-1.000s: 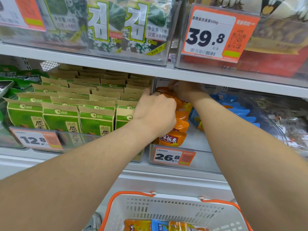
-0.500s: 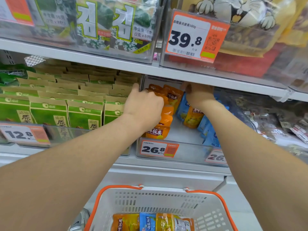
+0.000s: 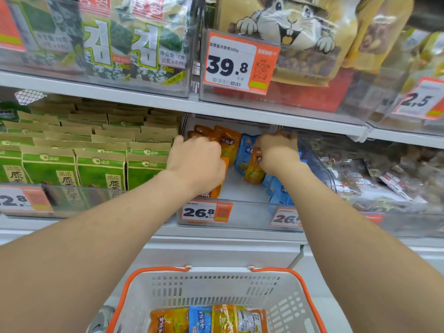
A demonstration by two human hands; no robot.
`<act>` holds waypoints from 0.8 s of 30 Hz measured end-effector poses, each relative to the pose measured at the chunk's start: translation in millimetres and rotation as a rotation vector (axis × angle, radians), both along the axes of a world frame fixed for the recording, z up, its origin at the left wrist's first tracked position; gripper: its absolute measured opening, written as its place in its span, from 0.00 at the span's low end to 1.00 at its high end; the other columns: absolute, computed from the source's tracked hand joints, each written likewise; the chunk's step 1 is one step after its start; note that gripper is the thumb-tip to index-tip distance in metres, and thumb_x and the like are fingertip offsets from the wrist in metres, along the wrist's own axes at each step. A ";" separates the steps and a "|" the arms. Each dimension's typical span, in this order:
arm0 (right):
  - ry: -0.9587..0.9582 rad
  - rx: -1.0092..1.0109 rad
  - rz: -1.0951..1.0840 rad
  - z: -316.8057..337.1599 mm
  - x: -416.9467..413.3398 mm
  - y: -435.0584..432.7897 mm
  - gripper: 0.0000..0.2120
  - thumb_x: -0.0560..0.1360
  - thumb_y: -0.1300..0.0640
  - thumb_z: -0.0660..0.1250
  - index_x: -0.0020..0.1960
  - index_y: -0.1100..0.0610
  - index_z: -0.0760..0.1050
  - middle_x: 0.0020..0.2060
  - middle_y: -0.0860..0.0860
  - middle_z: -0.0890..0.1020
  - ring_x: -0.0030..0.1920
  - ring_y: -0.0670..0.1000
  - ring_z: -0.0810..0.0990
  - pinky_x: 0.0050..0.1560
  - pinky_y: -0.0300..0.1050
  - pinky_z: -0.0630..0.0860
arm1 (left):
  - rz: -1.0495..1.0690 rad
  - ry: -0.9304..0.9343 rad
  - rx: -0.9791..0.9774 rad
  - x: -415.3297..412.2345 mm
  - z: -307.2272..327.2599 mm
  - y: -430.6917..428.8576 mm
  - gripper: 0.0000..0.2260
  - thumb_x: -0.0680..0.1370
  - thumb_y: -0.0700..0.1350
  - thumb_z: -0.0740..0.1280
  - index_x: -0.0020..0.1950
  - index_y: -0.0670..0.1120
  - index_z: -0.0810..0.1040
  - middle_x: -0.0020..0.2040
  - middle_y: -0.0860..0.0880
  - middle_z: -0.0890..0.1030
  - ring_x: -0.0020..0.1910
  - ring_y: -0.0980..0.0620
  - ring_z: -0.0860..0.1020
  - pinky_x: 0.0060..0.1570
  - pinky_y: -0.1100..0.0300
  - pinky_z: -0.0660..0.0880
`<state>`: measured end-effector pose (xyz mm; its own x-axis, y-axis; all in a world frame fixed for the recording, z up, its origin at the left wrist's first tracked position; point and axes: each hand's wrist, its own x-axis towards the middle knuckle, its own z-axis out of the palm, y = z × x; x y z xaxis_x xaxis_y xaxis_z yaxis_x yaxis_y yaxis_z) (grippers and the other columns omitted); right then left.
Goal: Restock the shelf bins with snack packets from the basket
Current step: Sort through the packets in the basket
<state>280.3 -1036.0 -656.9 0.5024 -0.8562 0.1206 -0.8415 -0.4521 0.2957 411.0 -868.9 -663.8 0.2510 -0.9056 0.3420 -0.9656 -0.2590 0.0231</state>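
Head view of a shop shelf, both bare arms reaching forward into a clear bin (image 3: pixel 249 212) on the middle shelf. The left hand (image 3: pixel 197 162) rests at the bin's left side, its fingers curled over the tops of a standing row of orange packets (image 3: pixel 227 143), holding them upright. The right hand (image 3: pixel 277 152) is near the bin's middle, its fingers bent and pinching the top of a single orange pouch (image 3: pixel 254 173), which hangs upright just beside the blue packets (image 3: pixel 280 192) on the bin's right.

A second ago the right hand was deep at the back of the bin, close under the shelf above. It has since come forward and to the right, bringing the pouch with it, while the left hand has barely moved. The pouch now sits against the blue stock (possibly the wrong side for an orange one, though the bin's divider cannot be made out).

This likely means the pouch is being settled into place, or moved across to join its own colour, with the grip not yet released.

Below, a white basket (image 3: pixel 216 287) with an orange rim holds more snack packets (image 3: pixel 209 319), orange and blue, so restocking is not finished. A price tag (image 3: pixel 206 212) reading 26.8 is on the bin's front. Green cartons (image 3: pixel 101 169) fill the bin to the left.
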 end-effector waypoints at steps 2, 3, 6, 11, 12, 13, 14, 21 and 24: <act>-0.050 -0.017 0.041 -2.6 1.4 -2.1 0.17 0.75 0.63 0.66 0.62 0.50 0.77 0.48 0.52 0.79 0.54 0.59 0.74 0.64 0.54 0.64 | -0.004 -0.013 -0.018 0.9 -4.5 -0.2 0.18 0.81 0.60 0.57 0.52 0.49 0.79 0.51 0.45 0.82 0.50 0.42 0.79 0.58 0.45 0.69; -0.101 -0.003 0.067 -3.9 3.7 -3.2 0.17 0.76 0.62 0.66 0.63 0.50 0.77 0.51 0.53 0.80 0.56 0.59 0.76 0.64 0.54 0.64 | -0.005 -0.029 -0.023 1.2 -6.4 -0.6 0.22 0.80 0.64 0.56 0.54 0.49 0.80 0.53 0.45 0.81 0.52 0.42 0.79 0.58 0.45 0.69; -0.289 0.052 0.130 -5.0 19.6 -3.9 0.14 0.80 0.59 0.66 0.64 0.50 0.78 0.59 0.56 0.80 0.61 0.61 0.78 0.62 0.52 0.72 | -0.008 -0.119 -0.021 2.8 -10.6 -1.4 0.31 0.76 0.72 0.53 0.57 0.49 0.80 0.56 0.45 0.81 0.57 0.42 0.78 0.58 0.45 0.69; -0.257 0.002 0.157 -15.1 51.4 -3.2 0.20 0.79 0.63 0.67 0.69 0.50 0.76 0.66 0.56 0.78 0.68 0.60 0.74 0.70 0.56 0.69 | -0.024 -0.212 -0.023 3.8 -11.6 -2.4 0.37 0.72 0.76 0.51 0.55 0.48 0.82 0.56 0.45 0.81 0.57 0.42 0.78 0.57 0.45 0.69; -0.244 -0.020 0.160 -18.3 56.1 -3.2 0.20 0.78 0.64 0.67 0.68 0.50 0.76 0.65 0.55 0.79 0.68 0.60 0.74 0.71 0.57 0.67 | -0.029 -0.222 -0.029 4.0 -11.9 -2.7 0.36 0.72 0.76 0.51 0.54 0.48 0.82 0.56 0.44 0.81 0.56 0.42 0.78 0.57 0.46 0.69; -0.246 -0.043 0.158 -21.1 60.2 -3.9 0.20 0.77 0.65 0.67 0.66 0.50 0.77 0.63 0.55 0.79 0.68 0.60 0.74 0.71 0.57 0.65 | -0.034 -0.228 -0.035 4.3 -12.2 -2.9 0.36 0.72 0.76 0.51 0.53 0.48 0.83 0.55 0.44 0.81 0.56 0.42 0.78 0.57 0.46 0.69; -0.264 -0.063 0.150 -23.4 63.7 -4.7 0.20 0.77 0.66 0.67 0.66 0.50 0.78 0.62 0.55 0.80 0.67 0.60 0.75 0.71 0.57 0.65 | -0.038 -0.230 -0.040 4.5 -12.5 -3.0 0.35 0.72 0.75 0.52 0.52 0.48 0.83 0.55 0.44 0.81 0.56 0.41 0.78 0.56 0.46 0.70; -0.447 -0.061 0.134 -31.0 80.8 -14.5 0.19 0.75 0.68 0.64 0.62 0.52 0.80 0.55 0.56 0.83 0.61 0.61 0.79 0.68 0.54 0.67 | -0.077 -0.226 -0.055 6.2 -15.6 -4.2 0.30 0.74 0.69 0.53 0.47 0.47 0.84 0.51 0.45 0.83 0.52 0.41 0.79 0.56 0.47 0.68; -0.455 -0.053 0.181 -34.0 85.8 -14.9 0.19 0.75 0.65 0.62 0.61 0.50 0.81 0.55 0.55 0.82 0.60 0.61 0.79 0.67 0.55 0.65 | -0.081 -0.221 -0.064 8.4 -17.0 -5.3 0.30 0.74 0.68 0.53 0.46 0.47 0.84 0.50 0.45 0.83 0.51 0.42 0.79 0.56 0.47 0.68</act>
